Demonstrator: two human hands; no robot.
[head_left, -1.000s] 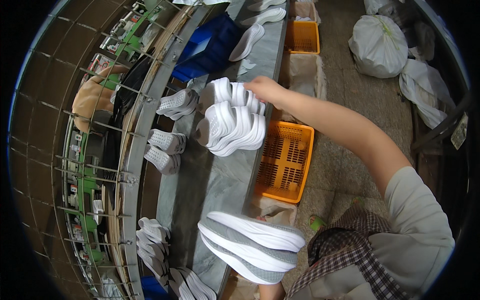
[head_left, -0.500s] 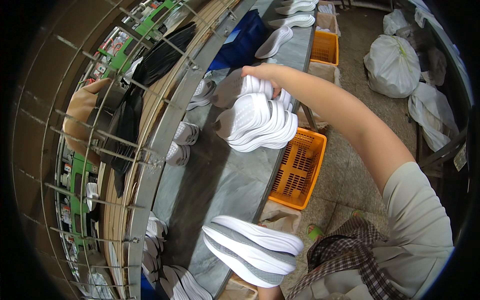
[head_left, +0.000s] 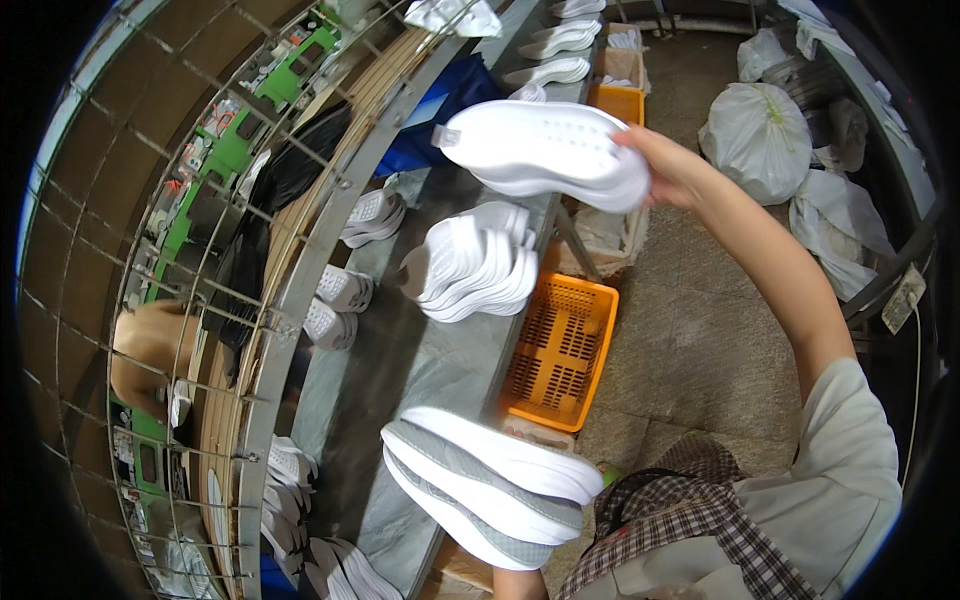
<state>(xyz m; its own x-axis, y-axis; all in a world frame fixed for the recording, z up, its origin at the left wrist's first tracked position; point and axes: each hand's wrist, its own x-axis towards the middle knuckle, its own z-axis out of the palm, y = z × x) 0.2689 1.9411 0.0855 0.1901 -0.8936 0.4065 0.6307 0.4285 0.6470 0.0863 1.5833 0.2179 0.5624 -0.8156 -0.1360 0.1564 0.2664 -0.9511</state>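
Note:
Raised above the table, my right hand (head_left: 665,168) grips white shoe soles (head_left: 545,150) by one end, fingers wrapped round the edge. How many are layered there I cannot tell. Low in the view, several white and grey shoe soles (head_left: 490,490) lie piled on my left hand (head_left: 519,584), which bears them from beneath; its fingers are hidden by the pile. Between the two hands, a nested stack of white soles (head_left: 478,262) rests on the grey table (head_left: 420,370).
An orange crate (head_left: 560,350) stands beside the table. More soles (head_left: 340,305) line the table's left edge, next to a wire mesh guard (head_left: 170,400). A blue bin (head_left: 440,110) is at the far end. Another person's arm (head_left: 150,350) shows behind the mesh. White sacks (head_left: 755,140) sit at right.
My right hand has lifted soles off the back of the stack and swung them up to the right. The left hand's pile stays low. The other person's arm behind the mesh has moved nearer.

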